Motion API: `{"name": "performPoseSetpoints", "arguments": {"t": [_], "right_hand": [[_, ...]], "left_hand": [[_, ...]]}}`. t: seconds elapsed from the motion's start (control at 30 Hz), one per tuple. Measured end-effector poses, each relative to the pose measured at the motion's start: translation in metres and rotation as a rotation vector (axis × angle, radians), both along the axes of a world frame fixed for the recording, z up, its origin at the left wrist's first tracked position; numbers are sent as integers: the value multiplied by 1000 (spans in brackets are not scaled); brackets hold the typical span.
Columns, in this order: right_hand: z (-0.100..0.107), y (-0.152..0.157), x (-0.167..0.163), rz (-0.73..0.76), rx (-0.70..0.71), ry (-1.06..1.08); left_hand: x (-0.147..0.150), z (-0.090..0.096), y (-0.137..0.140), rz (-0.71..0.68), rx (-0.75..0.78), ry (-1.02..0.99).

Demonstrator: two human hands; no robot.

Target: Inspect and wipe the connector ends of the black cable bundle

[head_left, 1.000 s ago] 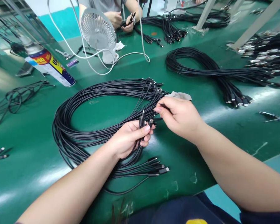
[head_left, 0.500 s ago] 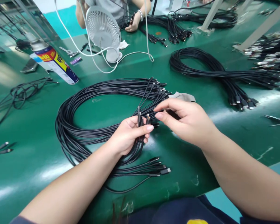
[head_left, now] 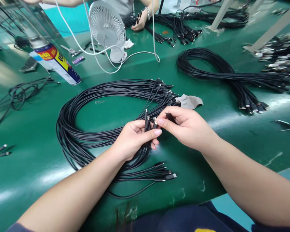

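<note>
My left hand [head_left: 137, 138] is closed around a small bunch of black USB cables, their plugs [head_left: 147, 123] pointing up past the thumb. My right hand [head_left: 190, 127] is closed too, thumb and index finger pinched at the metal tip of one plug [head_left: 155, 123]. A small dark object [head_left: 170, 118] sits in the curl of the right fingers; its kind is not clear. Beneath both hands lies a large coil of black cables [head_left: 70, 129]. More cable ends [head_left: 168, 175] fan out on the green table in front of me.
A grey cloth [head_left: 190, 101] lies just beyond my right hand. Farther off are a white fan [head_left: 107, 27], a spray can [head_left: 59, 62], another cable coil [head_left: 205, 53] and metal pliers-like tool [head_left: 287, 124]. Across the table, a co-worker's hand [head_left: 140, 22] rests by more cables.
My right hand has moved left and down to the plugs, its fingertips now meeting one tip. The co-worker's other arm has swung out to the left.
</note>
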State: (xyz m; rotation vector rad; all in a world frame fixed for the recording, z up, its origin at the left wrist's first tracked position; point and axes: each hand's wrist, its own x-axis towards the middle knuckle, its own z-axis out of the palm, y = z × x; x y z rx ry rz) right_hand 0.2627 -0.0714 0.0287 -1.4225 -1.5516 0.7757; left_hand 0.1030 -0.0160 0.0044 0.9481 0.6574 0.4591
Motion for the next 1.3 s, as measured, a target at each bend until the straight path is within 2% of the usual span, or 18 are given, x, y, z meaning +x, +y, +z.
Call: {"name": "performPoseSetpoints", "arguments": {"t": [0.13,0.27,0.4,0.87,1.3], "right_hand": [[1,-5,2,-95,167,-327],[-6,-12,-1,-117,274,-698],[-9,-16,-7,-98,356,-881],[-11,-17,-9,-125,426,-981],[-11,-16,-10,-137,405,-998]], "left_hand": [[2,2,0,111,-21,-8],[3,0,0,125,-12,-21],[3,-3,-1,136,18,-7],[6,-5,-1,145,87,37],[5,-8,-1,150,151,80]]}}
